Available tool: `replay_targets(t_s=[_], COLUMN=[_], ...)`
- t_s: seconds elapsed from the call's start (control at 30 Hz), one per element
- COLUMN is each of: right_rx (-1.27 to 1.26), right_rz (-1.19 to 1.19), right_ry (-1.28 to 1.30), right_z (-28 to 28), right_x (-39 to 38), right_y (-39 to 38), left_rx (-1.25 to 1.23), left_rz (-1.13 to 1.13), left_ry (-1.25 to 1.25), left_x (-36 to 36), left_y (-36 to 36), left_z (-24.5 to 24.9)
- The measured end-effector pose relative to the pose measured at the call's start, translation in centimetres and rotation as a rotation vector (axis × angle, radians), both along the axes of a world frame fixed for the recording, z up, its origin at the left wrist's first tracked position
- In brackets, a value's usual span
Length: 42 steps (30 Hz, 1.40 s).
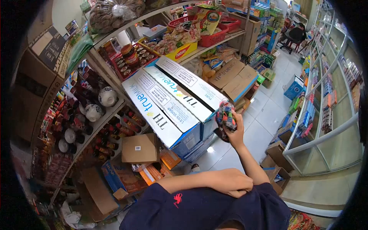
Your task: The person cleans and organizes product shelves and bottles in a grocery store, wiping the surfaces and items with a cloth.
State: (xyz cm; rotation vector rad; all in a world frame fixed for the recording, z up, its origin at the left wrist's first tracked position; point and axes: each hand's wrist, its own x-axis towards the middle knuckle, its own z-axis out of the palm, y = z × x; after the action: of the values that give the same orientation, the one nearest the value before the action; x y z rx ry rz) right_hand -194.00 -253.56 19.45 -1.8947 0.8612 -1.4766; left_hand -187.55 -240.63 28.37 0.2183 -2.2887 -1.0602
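Note:
My right hand (pixel 234 129) is raised beside the near right corner of the milk cartons, its fingers wrapped round a dark, multi-coloured bundle (pixel 226 116) with red, green and blue patches. What kind of thing the bundle is does not show clearly. Across my chest lies my left arm. Its closed left hand (pixel 237 183) rests against the navy shirt (pixel 207 205) by the right sleeve, and its curled fingertips are partly hidden. Two long white-topped TH true Milk cartons, one marked less sugar (pixel 161 101) and one marked pure (pixel 191 82), lie side by side just beyond my hands.
A shelf at the back holds red baskets (pixel 212 38) and a yellow carton (pixel 186 51). Bottles and bowls (pixel 107 96) fill the left shelves. A brown box (pixel 140 148) sits below. Glass cabinets (pixel 326 126) line the tiled aisle (pixel 251 136), where a person sits far off.

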Motion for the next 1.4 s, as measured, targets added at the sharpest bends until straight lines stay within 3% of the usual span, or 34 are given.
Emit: replay_targets(t_s=[0.17, 0.23, 0.33, 0.53, 0.63, 0.87, 0.93, 0.97, 1.03, 1.17, 1.27, 1.4], right_rx=[-0.210, -0.056, 0.142, -0.114, -0.215, -0.048, -0.108, -0.063, -0.268, -0.314, -0.402, -0.365], right_rz=[-0.035, -0.123, -0.105, 0.016, 0.124, 0.381, 0.359, 0.408, 0.395, 0.323, 0.320, 0.470], right_ry=[0.055, 0.112, 0.128, 0.007, -0.004, 0.190, 0.253, 0.194, 0.017, -0.046, -0.003, 0.310], right_z=[-6.6, -10.6, -12.7, -3.7, -1.9, -12.5, -11.1, -9.4, -6.2, -2.0, -6.0, -10.9], right_x=[1.5, 1.9, 1.2, 0.2, -0.3, -0.9, -0.9, -1.0, -0.2, 0.1, 0.1, -2.2], right_y=[-2.4, -2.0, -2.1, -5.3, -6.5, -6.6, -6.4, -6.6, -7.6, -8.0, -8.0, -7.0], left_rx=[0.116, -0.012, -0.138, -0.151, -0.207, -0.203, -0.254, -0.231, -0.280, -0.214, -0.225, -0.226], left_rz=[0.230, 0.649, 1.036, 1.538, 1.749, 1.866, 1.891, 1.908, 1.926, 1.951, 1.961, 1.965], left_ry=[-0.097, -0.039, -0.129, -0.235, -0.611, -0.782, -0.832, -0.842, -0.812, -0.812, -0.796, -0.826], left_x=[5.7, 7.3, 8.9, 9.1, 8.1, 7.6, 7.3, 7.2, 7.2, 7.2, 7.5, 7.2], left_y=[-2.2, -2.8, -3.8, -6.4, -6.9, -7.4, -7.5, -7.3, -7.4, -7.4, -7.4, -7.3], left_z=[1.1, 0.8, 0.7, -0.9, -1.7, -2.8, -3.2, -3.4, -3.6, -3.6, -4.0, -3.9])
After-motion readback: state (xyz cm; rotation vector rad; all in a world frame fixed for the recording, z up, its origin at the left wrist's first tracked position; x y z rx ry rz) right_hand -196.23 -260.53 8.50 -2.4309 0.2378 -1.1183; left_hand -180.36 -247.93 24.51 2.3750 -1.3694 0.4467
